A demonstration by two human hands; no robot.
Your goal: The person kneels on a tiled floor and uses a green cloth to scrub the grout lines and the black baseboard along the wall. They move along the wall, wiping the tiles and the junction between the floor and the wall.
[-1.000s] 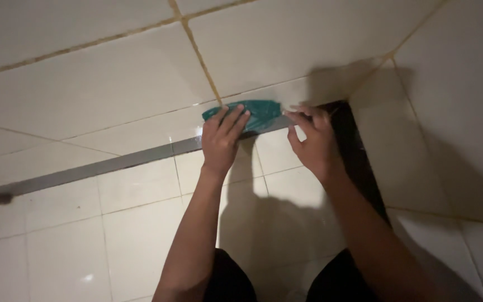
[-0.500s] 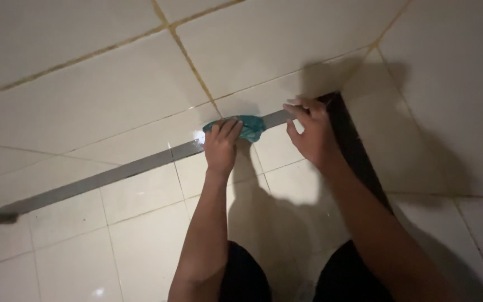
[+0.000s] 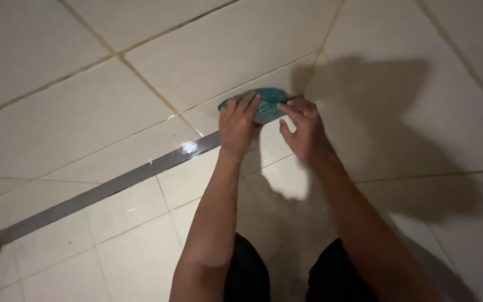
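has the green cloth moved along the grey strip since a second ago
Cannot tell. The green cloth lies under the left hand at the grey strip's end near the corner, as before. The camera itself shifted, so any small slide is unclear.

Count: two hands, left hand (image 3: 238,124) and right hand (image 3: 303,130), both at about 12 o'clock from the knees. One green cloth (image 3: 266,102) under the left hand's fingers, just past both hands at 12. One grey metal strip (image 3: 102,193) running from 8 o'clock up to the cloth, plus two dark-clad knees (image 3: 247,274) at 6 o'clock
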